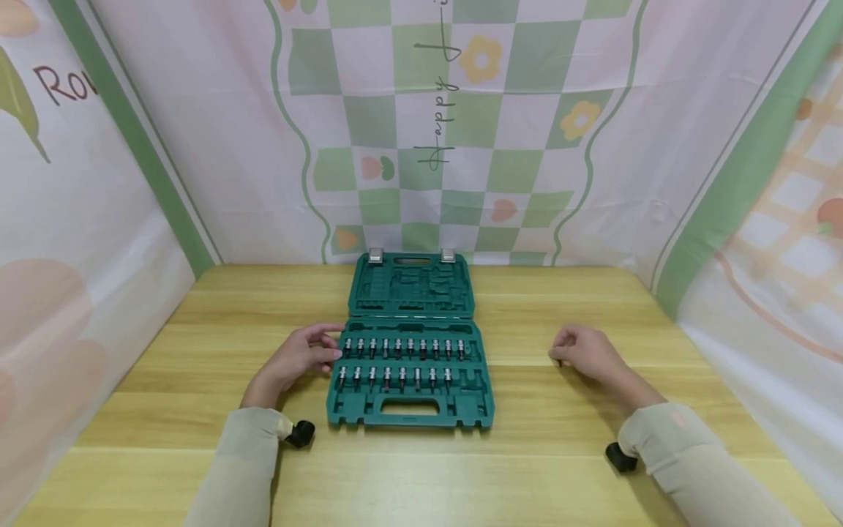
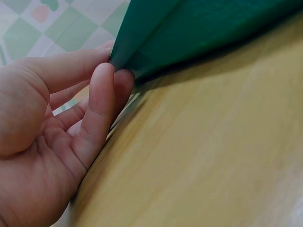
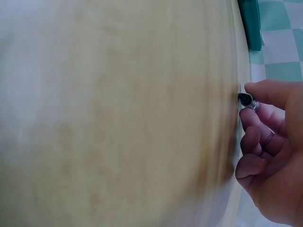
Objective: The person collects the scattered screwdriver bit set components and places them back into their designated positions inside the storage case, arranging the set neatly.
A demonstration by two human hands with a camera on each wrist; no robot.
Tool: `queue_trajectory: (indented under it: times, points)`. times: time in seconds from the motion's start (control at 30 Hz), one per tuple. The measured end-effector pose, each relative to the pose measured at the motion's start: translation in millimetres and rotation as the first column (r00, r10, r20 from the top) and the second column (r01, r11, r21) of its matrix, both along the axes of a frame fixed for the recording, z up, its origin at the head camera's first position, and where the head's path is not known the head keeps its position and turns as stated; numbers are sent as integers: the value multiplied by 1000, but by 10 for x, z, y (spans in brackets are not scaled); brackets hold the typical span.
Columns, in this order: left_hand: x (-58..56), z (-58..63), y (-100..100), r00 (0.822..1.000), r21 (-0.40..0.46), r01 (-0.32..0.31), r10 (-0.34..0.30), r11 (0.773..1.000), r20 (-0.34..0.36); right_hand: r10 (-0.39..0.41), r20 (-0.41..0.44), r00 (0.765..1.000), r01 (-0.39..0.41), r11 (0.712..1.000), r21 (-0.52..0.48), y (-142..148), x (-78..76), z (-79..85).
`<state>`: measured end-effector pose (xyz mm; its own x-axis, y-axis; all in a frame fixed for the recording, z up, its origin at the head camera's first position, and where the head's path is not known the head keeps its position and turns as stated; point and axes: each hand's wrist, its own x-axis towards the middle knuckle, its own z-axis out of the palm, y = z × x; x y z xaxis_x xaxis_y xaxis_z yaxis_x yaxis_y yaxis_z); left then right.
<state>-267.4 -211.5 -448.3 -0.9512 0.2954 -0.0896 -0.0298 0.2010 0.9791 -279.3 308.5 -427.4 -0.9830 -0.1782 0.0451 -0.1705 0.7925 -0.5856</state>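
A green plastic tool case [image 1: 410, 410] lies unfolded on the wooden table. Two rows of silver bit sockets [image 1: 402, 377] with dark tips sit in its near half. My left hand [image 1: 299, 359] rests against the case's left side, index finger and thumb touching the wall; in the left wrist view the fingertips are right at the green corner [image 2: 156, 42]. Off to the right of the case, my right hand [image 1: 586, 353] pinches a small bit socket [image 3: 247, 100], its dark end facing the camera, between thumb and fingers close over the table.
The raised lid [image 1: 411, 285] has moulded recesses and two silver latches [image 1: 375, 255] on its far edge. Printed cloth [image 1: 421, 117] hangs behind the table [image 1: 408, 483] and along both sides. Black wrist cameras [image 1: 301, 434] sit at both cuffs.
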Motion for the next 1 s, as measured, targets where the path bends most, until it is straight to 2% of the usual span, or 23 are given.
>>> queue_trajectory:
  times: [0.5,1.0]
  points:
    - [-9,-7,-2,1000,-3,-11,11,1000,-3,-69,3,998,69,998,-13,47,-84,8]
    - [4,7,9,1000,-5,-18,18,1000,4,-77,19,997,79,971,-224,-260,-125,7]
